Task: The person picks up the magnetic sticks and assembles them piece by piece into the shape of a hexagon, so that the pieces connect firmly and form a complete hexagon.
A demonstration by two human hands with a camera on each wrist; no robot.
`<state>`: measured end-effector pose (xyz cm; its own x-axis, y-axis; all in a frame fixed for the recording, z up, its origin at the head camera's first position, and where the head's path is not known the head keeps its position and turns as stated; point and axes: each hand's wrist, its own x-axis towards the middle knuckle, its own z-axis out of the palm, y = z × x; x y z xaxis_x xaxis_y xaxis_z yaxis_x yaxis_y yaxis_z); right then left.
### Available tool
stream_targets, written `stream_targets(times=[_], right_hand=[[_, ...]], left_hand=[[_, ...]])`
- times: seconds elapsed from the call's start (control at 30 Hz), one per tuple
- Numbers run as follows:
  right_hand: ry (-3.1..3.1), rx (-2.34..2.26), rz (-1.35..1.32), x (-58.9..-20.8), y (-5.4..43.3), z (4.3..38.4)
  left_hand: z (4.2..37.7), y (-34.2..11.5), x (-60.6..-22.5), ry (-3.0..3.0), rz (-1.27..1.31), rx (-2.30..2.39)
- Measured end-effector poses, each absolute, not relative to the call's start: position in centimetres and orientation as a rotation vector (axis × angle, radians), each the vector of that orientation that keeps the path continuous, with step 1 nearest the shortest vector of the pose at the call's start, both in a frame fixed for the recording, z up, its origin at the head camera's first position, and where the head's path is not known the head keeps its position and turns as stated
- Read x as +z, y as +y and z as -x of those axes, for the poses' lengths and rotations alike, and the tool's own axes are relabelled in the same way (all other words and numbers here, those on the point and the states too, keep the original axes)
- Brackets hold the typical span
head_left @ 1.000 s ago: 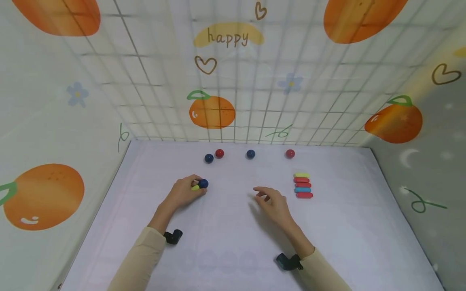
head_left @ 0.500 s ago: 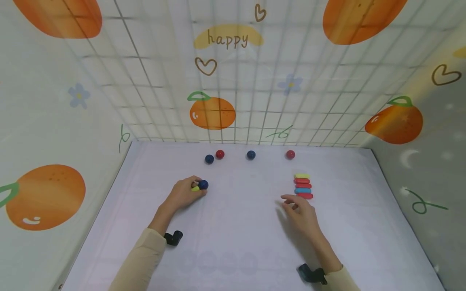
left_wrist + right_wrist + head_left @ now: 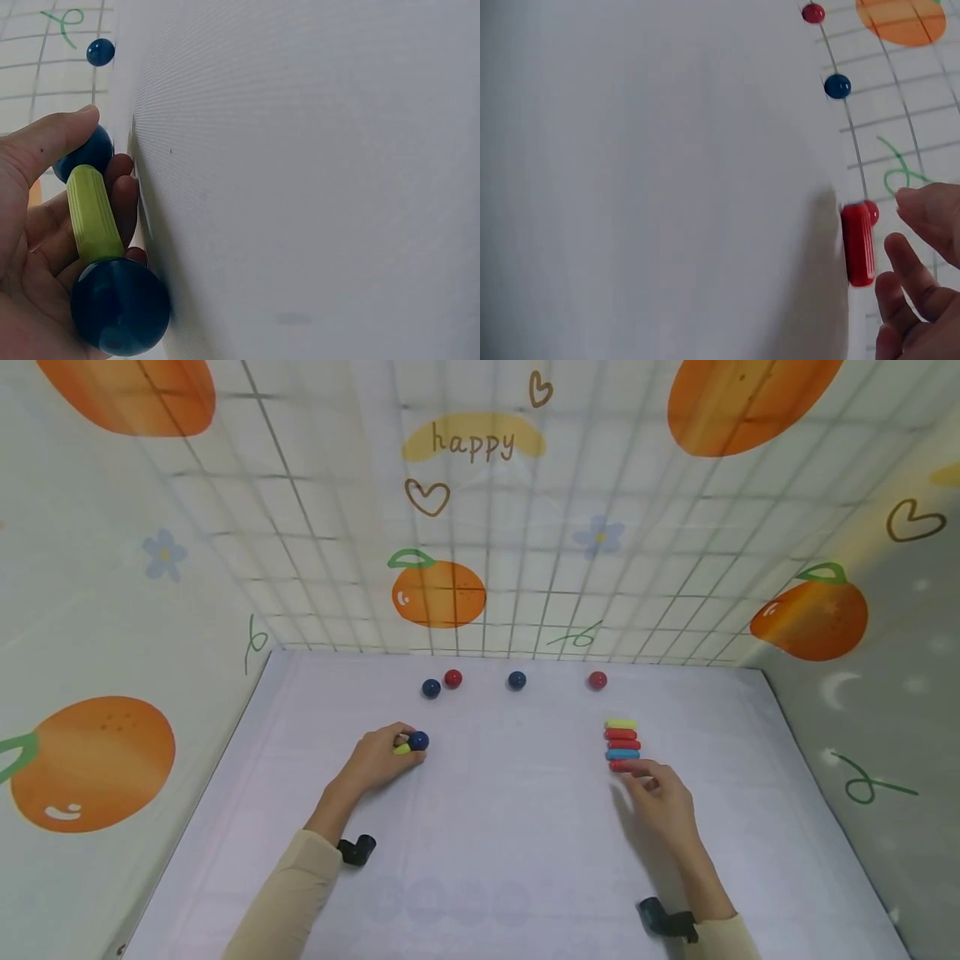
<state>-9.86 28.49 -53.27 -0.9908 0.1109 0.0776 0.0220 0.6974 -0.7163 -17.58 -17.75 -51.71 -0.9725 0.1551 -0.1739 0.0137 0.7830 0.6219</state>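
My left hand (image 3: 378, 756) holds a joined piece low over the white tabletop. In the left wrist view it is a ribbed yellow-green rod (image 3: 96, 214) with a large-looking blue ball (image 3: 120, 307) at the near end. A second blue ball (image 3: 94, 150) caps the far end, gripped between thumb and fingers. On the right, my right hand (image 3: 663, 797) reaches to the nearest rod of a stacked row, a red rod (image 3: 859, 244). Its thumb and fingers are spread beside that rod, with nothing between them in the right wrist view.
Beyond the red rod lie a blue rod (image 3: 623, 754), two more red rods (image 3: 623, 745) and a yellow rod (image 3: 621, 725). Along the back edge sit two blue balls (image 3: 517, 680) and two red balls (image 3: 597, 680). A patterned backdrop (image 3: 510, 527) rises behind the tabletop (image 3: 480, 827).
My right hand has moved right, from the middle of the table to the near end of the rod row. The left hand stays in place with its rod and balls.
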Motion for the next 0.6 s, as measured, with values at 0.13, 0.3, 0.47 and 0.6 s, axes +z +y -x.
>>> stream_targets(times=[0.13, 0.3, 0.47, 0.6], right_hand=[[-2.805, 1.18, 0.21, -53.3, 29.2, 10.3], [-2.823, 1.208, 0.266, -53.1, 29.8, 11.0], [-2.808, 1.187, 0.198, -53.6, 30.2, 11.3], [-2.812, 1.158, 0.183, -53.8, 30.2, 11.4]], left_hand=[[17.6, -17.8, -51.8, 2.76, -0.139, 0.956], [17.6, -17.8, -51.7, 2.752, -0.139, 0.961], [17.7, -17.8, -51.7, 2.752, -0.142, 0.964], [17.7, -17.8, -51.7, 2.748, -0.137, 0.961]])
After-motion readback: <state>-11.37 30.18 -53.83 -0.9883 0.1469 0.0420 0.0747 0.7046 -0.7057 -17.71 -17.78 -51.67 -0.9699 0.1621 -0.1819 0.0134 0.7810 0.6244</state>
